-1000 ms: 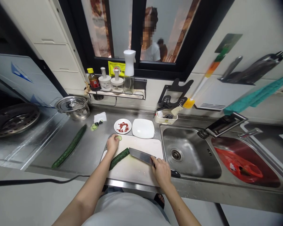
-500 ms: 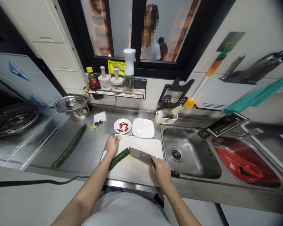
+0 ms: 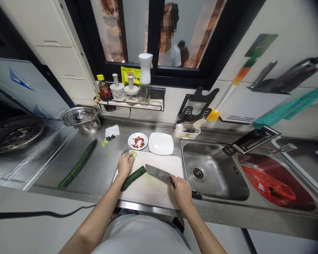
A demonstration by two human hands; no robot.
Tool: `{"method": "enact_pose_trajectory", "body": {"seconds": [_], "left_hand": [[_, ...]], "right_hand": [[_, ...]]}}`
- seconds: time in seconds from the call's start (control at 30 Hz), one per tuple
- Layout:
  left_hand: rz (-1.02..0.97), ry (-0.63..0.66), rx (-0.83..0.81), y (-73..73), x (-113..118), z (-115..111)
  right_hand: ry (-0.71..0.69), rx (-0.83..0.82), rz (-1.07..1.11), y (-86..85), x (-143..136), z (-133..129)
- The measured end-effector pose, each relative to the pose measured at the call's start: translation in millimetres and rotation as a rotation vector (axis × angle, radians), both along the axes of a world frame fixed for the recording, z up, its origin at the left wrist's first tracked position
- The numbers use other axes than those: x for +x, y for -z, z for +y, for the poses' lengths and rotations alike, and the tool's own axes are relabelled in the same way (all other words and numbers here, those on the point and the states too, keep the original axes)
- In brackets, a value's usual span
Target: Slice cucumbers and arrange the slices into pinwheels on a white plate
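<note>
My right hand (image 3: 181,188) is wrapped round the handle of a cleaver (image 3: 159,173), its blade pointing left over the white cutting board (image 3: 159,193). Just left of the blade tip lies a cut cucumber (image 3: 133,177) on the board. At the board's upper left corner my left hand (image 3: 125,165) has its fingers somewhat apart, next to pale cucumber slices (image 3: 133,154) that its fingertips reach. Behind the board stand a plate of red chopped pieces (image 3: 138,141) and a white square plate (image 3: 161,144).
A whole cucumber (image 3: 78,164) lies on the counter at the left, near a lidded pot (image 3: 82,120). Dark and green scraps (image 3: 106,141) lie beside a white tissue (image 3: 112,131). Another black handle (image 3: 196,195) sticks out beside the sink (image 3: 214,173).
My left hand has shifted very slightly left, its fingers a little off the slices. The cleaver has barely moved.
</note>
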State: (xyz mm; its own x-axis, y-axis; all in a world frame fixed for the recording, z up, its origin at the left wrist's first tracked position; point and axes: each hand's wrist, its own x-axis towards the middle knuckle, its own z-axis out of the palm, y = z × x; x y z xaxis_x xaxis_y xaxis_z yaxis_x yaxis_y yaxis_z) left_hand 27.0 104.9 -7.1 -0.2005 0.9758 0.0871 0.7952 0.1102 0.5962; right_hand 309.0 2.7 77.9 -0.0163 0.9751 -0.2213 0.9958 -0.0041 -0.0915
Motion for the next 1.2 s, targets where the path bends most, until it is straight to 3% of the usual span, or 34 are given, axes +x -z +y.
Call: {"method": "enact_pose_trajectory", "body": {"seconds": [0.2, 0.47, 0.8, 1.2], "left_hand": [[-0.062, 0.083, 0.037, -8.8, 7.7, -24.9], [-0.066, 0.338, 0.069, -25.7, 26.5, -59.0], [-0.090, 0.431, 0.061, -22.5, 29.0, -61.2], [-0.062, 0.432, 0.095, -16.2, 28.6, -61.3]], "right_hand": [[0.030, -0.072, 0.066, -6.5, -9.1, 3.7], [-0.082, -0.192, 0.078, -20.8, -37.1, 9.4], [-0.136, -0.182, 0.114, -19.5, -59.0, 11.8], [-0.165, -0.195, 0.107, -17.6, -63.2, 10.8]]}}
